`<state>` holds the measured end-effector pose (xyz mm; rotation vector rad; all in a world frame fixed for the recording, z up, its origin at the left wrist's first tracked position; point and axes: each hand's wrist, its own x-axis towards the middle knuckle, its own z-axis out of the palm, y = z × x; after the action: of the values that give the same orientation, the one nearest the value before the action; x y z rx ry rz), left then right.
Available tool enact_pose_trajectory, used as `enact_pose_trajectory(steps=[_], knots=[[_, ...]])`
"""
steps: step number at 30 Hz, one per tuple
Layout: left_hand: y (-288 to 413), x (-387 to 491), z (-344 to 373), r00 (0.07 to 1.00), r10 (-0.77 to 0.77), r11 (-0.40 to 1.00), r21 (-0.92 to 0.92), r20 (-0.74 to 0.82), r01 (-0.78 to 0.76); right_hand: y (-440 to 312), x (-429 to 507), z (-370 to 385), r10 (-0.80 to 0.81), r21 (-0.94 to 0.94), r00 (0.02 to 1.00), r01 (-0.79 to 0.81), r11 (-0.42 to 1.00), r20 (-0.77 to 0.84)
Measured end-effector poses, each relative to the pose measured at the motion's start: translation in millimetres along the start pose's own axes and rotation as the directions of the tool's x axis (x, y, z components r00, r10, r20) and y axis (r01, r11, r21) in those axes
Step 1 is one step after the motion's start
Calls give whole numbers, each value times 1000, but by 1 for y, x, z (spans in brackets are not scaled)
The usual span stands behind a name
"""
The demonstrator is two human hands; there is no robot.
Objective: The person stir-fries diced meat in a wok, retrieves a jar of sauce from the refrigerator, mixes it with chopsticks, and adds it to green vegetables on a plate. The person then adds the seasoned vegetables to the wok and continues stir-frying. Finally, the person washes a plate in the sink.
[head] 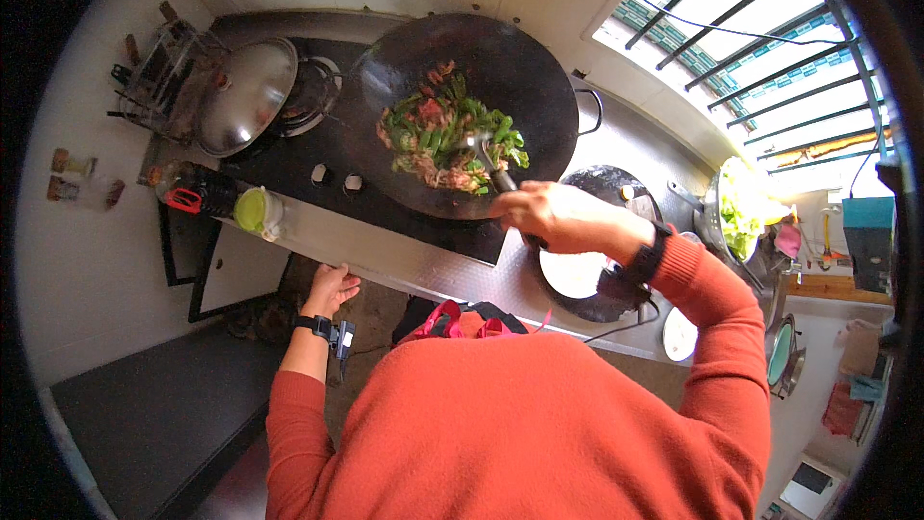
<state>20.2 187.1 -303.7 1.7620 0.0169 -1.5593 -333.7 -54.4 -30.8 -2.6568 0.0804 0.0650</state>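
My right hand (538, 213) grips the dark handle of a metal cooking spatula or ladle (498, 172); its head is partly buried in the food, so I cannot tell which. Sliced meat, green pepper pieces and some red bits make up the stir-fry (447, 137), which lies in a large dark wok (534, 79) on the black gas hob (426, 224). Down by the counter's front edge (375, 273), my left hand (333, 289) has its fingers apart and holds nothing. Whether its fingertips touch the edge is unclear.
A domed metal lid (253, 97) leans over the left burner (314, 97). Nearby are a green-lidded container (253, 209) and a red-handled bottle (191, 198). At right stand a white plate (574, 274), a metal colander (715, 209) of leafy greens (738, 213) and a small white dish (680, 336).
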Motion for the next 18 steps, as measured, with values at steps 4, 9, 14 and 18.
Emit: enact_pose_trajectory(steps=[4, 9, 14, 18], knots=[[1, -3, 2, 999, -12, 1000, 12, -43, 12, 56, 20, 4, 146, -118, 967, -173, 978, -208], [3, -9, 6, 1000, 8, 1000, 4, -22, -8, 72, 41, 3, 1, -111, 914, -51, 993, -405], [2, -11, 6, 999, 26, 1000, -14, -25, -26, 34, 36, 38, -95, -561, 989, 141, 816, 110], [1, -7, 7, 999, 24, 1000, 3, -34, -24, 38, 21, 33, -52, -423, 997, 74, 903, 65]])
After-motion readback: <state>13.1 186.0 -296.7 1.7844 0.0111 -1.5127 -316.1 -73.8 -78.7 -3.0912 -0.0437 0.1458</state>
